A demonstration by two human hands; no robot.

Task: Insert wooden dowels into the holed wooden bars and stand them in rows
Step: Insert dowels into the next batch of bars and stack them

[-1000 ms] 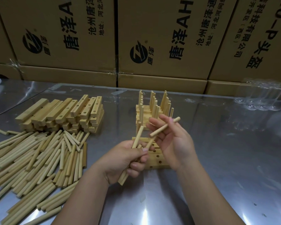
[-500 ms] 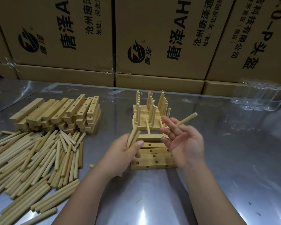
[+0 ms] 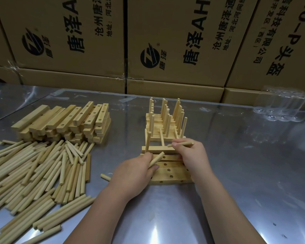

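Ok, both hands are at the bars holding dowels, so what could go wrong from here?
The left hand grips a spare dowel right beside the upright dowel in its bar; it could knock that one askew. The right hand pinches a sideways dowel just before the finished rows; a careless swing might topple them. A stray dowel by the left wrist could get swept away.

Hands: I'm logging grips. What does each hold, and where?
Left hand grips a tilted dowel by its lower part, top end free. Right hand pinches a level dowel near its middle, both ends showing.
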